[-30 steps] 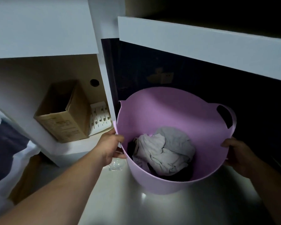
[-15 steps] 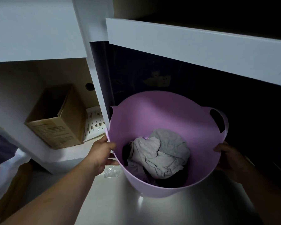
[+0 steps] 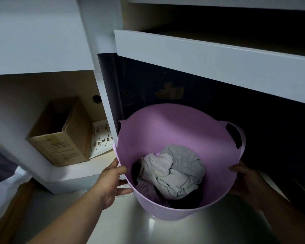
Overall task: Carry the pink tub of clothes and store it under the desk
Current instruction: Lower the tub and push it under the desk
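Observation:
The pink tub stands on the pale floor at the mouth of the dark space under the white desk. Crumpled grey and dark clothes lie in its bottom. My left hand presses against the tub's left outer wall, thumb near the rim, fingers spread along the side. My right hand holds the tub's right side just below the rim. A cut-out handle shows on the tub's far right rim.
A white upright panel separates the desk space from a low shelf at left holding a cardboard box and a white slotted item. A wall socket sits on the dark back wall. Fabric lies at the far left.
The tub has shifted slightly left and toward the dark space under the desk, with both hands staying on its sides. My view has tilted a little lower.

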`<state>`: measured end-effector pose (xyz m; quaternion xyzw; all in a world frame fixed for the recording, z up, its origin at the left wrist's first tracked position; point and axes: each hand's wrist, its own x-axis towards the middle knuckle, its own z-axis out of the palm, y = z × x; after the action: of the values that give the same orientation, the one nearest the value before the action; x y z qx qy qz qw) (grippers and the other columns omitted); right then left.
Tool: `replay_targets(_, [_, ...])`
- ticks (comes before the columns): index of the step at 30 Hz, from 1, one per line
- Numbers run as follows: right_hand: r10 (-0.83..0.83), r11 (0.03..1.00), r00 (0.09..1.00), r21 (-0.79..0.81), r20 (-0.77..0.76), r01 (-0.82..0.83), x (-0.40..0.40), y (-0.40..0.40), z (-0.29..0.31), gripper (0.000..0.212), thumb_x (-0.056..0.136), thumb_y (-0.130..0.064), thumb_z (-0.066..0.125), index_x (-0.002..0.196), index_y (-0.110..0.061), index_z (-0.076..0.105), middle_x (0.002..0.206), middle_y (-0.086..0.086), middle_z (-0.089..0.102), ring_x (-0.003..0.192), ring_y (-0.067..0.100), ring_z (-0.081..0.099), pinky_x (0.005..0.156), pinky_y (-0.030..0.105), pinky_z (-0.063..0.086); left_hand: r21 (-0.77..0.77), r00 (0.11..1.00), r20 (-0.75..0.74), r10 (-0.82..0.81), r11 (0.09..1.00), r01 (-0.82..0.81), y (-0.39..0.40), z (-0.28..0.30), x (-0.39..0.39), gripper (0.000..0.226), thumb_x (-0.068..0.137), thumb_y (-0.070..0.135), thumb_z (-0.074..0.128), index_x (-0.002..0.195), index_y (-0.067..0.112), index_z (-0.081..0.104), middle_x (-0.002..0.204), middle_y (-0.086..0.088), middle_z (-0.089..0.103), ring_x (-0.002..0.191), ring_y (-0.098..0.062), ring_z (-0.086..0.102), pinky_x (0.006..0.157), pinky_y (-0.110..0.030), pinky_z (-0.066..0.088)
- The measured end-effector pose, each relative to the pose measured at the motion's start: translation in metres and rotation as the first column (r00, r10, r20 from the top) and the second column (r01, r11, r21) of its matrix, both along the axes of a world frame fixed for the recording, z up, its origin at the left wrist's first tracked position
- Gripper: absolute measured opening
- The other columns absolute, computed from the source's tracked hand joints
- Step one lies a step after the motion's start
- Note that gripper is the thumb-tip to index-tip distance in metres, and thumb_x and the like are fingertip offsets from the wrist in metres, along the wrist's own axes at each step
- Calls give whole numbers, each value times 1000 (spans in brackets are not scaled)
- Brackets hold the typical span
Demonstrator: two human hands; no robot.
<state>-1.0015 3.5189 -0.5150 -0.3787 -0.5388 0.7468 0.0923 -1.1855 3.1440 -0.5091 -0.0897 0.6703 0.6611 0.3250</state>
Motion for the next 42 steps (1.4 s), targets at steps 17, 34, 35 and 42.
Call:
replay_targets(17, [-3,1000,996,9,-88,4,-14,5,-6,35,87,-15,62,117,-32,70,99,6,80,79,31,77,58,45,61,-1,995,-50,86,996,-86,13,1,-14,63,94,4,53,152,29,51,116,-12,78,97,-45,74,64,-47,64])
replay_targets(34, [5,1000,993,6,-122,-4,-28,-3,6,29,97,-24,59,124,-32,66,104,3,79,88,29,74,66,45,60,43,988,-90,123,992,-119,16,-3,-23,41,100,22,62,142,27,61,112,-6,81,93,-38,78,65,-43,65])
replay_targets(35, [4,1000,993,2,-121,-4,-29,-4,7,30,97,-25,59,126,-32,65,105,4,78,90,30,73,68,46,60,48,989,-89,120,992,-116,16,-3,-22,40,101,25,62,141,28,62,115,-6,80,92,-38,79,65,-42,64])
replay_targets(42, [3,999,996,-44,-89,-7,-22,-7,6,38,95,-29,63,133,-34,62,120,8,75,101,34,71,89,64,55,79,994,-51,93,993,-89,15,-1,-9,43,99,50,60,140,39,61,130,-3,69,103,-41,74,70,-45,65])
